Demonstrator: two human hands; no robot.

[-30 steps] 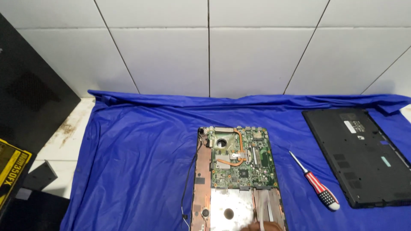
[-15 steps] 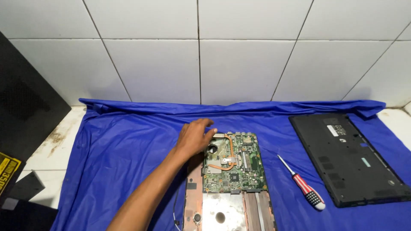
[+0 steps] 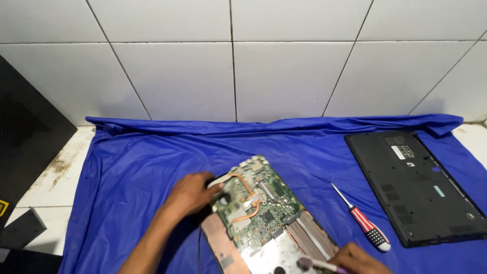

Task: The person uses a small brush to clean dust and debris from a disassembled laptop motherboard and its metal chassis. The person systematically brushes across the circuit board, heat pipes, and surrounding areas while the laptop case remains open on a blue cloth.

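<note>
An opened laptop chassis (image 3: 223, 243) with a green motherboard (image 3: 261, 205) and copper heat pipe lies tilted on a blue cloth (image 3: 152, 157). My left hand (image 3: 190, 193) grips the board's far left corner, by the fan area. My right hand (image 3: 357, 260) shows at the bottom edge near the chassis's near right side, fingers closed on a thin pale tool (image 3: 314, 263) that I cannot identify.
A red-and-white striped screwdriver (image 3: 362, 220) lies on the cloth right of the chassis. A black laptop bottom cover (image 3: 416, 187) rests at the right. A white tiled wall (image 3: 233, 56) stands behind. A dark panel (image 3: 25, 142) leans at the left.
My left hand came into view and took hold of the board's corner; the chassis has turned clockwise. My right hand has appeared at the bottom. The camera view shifted nearer.
</note>
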